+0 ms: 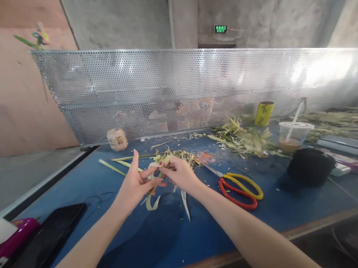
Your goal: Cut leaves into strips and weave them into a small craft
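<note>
Far L, on the blue tabletop (202,235): magenta item (22,229) w/ a white sheet (1,234) over part of it; just beside it, a long flat black object (41,239), exact type unclear; behind, at upper L, a flower-like piece (42,35) w/ a green leaf shows above the top edge of the perforated metal panel (132,88); a few green stalks (112,167) lie L of the hands, approx. pointing toward them; farther back, near the panel, a clear-wrapped pale roll (117,139) stands upright.

L hand (136,185) is at centre, one digit sticking up, the others spread & reaching to the pale leaf strips (153,203); can't tell if any of its fingertips close on them; R hand (179,173) is opp. it, thumb & fingers pinched together on the strips' upper part; strips sit betw. the hands, above the tabletop, w/ one loose end curling below L hand & another hanging below R hand.

Behind the hands, a heap of dry trimmings (183,154); to its R, small orange bits (206,156); scissors (224,176) lie R of R hand, blades toward the bits, one handle loop yellow, other red; behind, a bigger pile of pale-green husks (244,139); then a yellow-green roll (264,114), upright nr the panel; farther R, a clear lidded cup (293,135) w/ straw & some brown liquid; in front of it, a black bundle (311,167); green EXIT sign (220,28) on the wall above.
</note>
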`<state>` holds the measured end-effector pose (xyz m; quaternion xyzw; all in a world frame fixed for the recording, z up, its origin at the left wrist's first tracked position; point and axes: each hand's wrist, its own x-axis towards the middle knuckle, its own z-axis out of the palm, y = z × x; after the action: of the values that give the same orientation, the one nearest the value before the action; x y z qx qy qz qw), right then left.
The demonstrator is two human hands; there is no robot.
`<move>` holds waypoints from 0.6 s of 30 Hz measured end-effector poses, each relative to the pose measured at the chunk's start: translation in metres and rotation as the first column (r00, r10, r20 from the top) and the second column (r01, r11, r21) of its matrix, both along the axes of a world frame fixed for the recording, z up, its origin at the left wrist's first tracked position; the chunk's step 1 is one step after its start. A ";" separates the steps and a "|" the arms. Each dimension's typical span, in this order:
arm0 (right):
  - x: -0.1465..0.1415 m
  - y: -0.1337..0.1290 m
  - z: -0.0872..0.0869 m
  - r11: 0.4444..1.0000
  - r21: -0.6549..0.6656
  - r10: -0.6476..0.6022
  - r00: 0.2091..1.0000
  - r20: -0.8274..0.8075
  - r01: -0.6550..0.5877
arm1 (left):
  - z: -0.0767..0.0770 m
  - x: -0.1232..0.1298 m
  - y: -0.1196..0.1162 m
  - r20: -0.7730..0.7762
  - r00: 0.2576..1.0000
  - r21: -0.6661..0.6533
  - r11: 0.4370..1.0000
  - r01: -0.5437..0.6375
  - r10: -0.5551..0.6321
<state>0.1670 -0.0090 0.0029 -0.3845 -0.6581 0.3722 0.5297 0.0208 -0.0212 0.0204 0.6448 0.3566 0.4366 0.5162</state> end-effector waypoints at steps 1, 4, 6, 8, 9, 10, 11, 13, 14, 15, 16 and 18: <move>0.001 0.000 0.001 1.000 -0.008 0.003 1.000 -0.011 -0.003 | 0.001 0.001 -0.001 0.011 1.000 -0.008 1.000 -0.015 0.015; 0.004 0.002 0.002 0.999 -0.038 0.007 0.998 -0.060 -0.010 | 0.002 0.004 -0.003 0.044 0.997 -0.022 0.998 -0.057 0.057; 0.005 0.002 0.003 0.998 -0.057 -0.004 0.996 -0.088 -0.001 | 0.002 0.005 -0.004 0.072 0.995 -0.027 0.997 -0.067 0.069; 0.007 0.002 0.004 0.996 -0.086 0.004 0.994 -0.114 -0.014 | 0.001 0.005 -0.005 0.093 0.993 -0.033 0.997 -0.069 0.072; 0.007 0.001 0.005 0.994 -0.103 0.025 0.991 -0.132 -0.039 | 0.001 0.005 -0.005 0.094 0.993 -0.036 0.997 -0.070 0.073; 0.007 0.001 0.006 0.990 -0.118 0.054 0.986 -0.155 -0.073 | 0.000 0.005 -0.006 0.088 0.993 -0.041 0.997 -0.070 0.073; 0.007 0.000 0.007 0.985 -0.128 0.090 0.980 -0.175 -0.114 | -0.001 0.004 -0.006 0.079 0.994 -0.047 0.997 -0.068 0.072; 0.006 -0.001 0.008 0.977 -0.121 0.150 0.973 -0.177 -0.173 | -0.002 0.004 -0.008 0.071 0.995 -0.064 0.996 -0.069 0.073; 0.006 -0.002 0.008 0.978 -0.103 0.167 0.974 -0.152 -0.183 | -0.002 0.005 -0.008 0.072 0.994 -0.071 0.995 -0.073 0.078; 0.006 -0.003 0.007 0.980 -0.078 0.174 0.978 -0.113 -0.183 | -0.003 0.005 -0.009 0.075 0.994 -0.073 0.994 -0.080 0.085; 0.006 -0.004 0.007 0.982 -0.048 0.178 0.982 -0.068 -0.181 | -0.003 0.006 -0.009 0.077 0.993 -0.071 0.994 -0.088 0.093; 0.005 -0.006 0.005 0.984 0.012 0.178 0.984 0.018 -0.179 | -0.004 0.007 -0.008 0.077 0.991 -0.064 0.992 -0.106 0.111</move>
<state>0.1724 -0.0153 0.0080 -0.3234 -0.6970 0.4102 0.4912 0.0281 -0.0296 0.0163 0.5908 0.3830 0.4788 0.5244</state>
